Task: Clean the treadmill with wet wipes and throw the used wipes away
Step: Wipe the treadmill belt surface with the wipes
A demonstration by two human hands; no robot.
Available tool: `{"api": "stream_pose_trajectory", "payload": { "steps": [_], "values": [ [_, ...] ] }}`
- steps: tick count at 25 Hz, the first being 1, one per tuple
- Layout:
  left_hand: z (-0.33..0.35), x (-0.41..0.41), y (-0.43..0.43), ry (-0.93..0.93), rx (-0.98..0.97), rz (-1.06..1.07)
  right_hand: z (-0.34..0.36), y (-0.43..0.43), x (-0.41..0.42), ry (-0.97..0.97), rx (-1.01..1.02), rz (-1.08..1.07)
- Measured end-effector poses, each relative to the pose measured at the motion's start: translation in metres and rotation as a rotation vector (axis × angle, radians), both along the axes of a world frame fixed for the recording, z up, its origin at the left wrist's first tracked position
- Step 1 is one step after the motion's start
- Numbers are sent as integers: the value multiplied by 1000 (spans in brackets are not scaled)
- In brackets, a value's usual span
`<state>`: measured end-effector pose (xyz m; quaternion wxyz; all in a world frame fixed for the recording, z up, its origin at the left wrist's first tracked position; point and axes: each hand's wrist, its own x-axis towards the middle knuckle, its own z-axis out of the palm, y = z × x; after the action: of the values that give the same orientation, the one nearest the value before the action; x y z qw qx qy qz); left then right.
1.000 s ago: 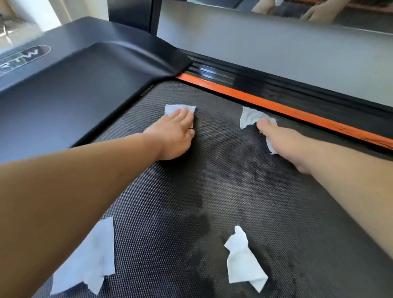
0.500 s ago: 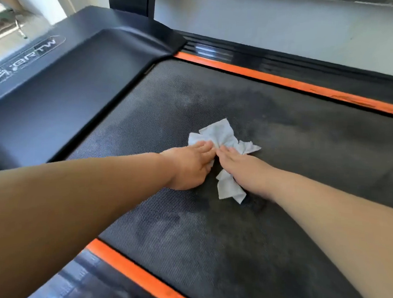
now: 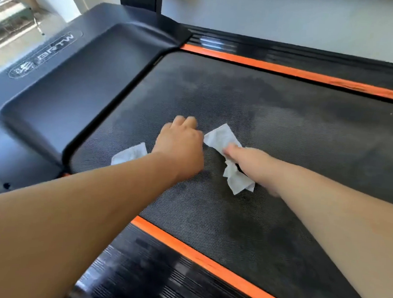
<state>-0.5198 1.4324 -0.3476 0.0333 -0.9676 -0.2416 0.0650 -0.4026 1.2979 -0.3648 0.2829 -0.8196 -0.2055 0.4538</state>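
Observation:
The treadmill's black textured belt fills the view, with darker damp patches across it. My right hand grips a crumpled white wipe that sticks out ahead of my fingers and bunches below my palm. My left hand is just left of it, knuckles up and fingers bent down towards the belt. Anything under that hand is hidden. A second white wipe lies on the belt, partly covered by my left forearm.
Orange strips border the belt on the far side and the near side, with black ribbed side rails beyond them. The black motor cover rises at the left. A grey wall stands behind, and a window at the far left.
My hands swept back from the far orange strip to mid-belt and met there. They have now drawn slightly apart. The right hand has bunched the wipes, and a loose wipe shows beside my left forearm.

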Motion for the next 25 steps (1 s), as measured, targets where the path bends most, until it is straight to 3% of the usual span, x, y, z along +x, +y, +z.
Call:
{"api": "stream_pose_trajectory", "payload": {
  "steps": [2, 5, 7, 10, 15, 18, 21, 25],
  "values": [
    [1, 7, -12, -129, -145, -67, 13, 8, 8, 3, 104, -120],
    [-13, 4, -33, -20, -448, -228, 23, 13, 17, -76, 224, -178],
    [-26, 3, -38, 113, -421, -315, 25, 8, 22, -212, 220, -107],
    [-35, 3, -31, 107, -456, -291, 28, 3, 35, -498, 228, 84],
    [-26, 1, -17, -34, -455, -235, 30, -2, 30, -197, -58, 443],
    [-19, 1, -19, -25, -464, -261, 18, -10, 26, -353, -263, 642],
    [-21, 2, -25, 18, -470, -237, 3, -15, 19, -539, -262, 647],
    [-20, 4, -15, 38, -504, -145, 1, -14, 22, -439, -160, 551]
  ]
}}
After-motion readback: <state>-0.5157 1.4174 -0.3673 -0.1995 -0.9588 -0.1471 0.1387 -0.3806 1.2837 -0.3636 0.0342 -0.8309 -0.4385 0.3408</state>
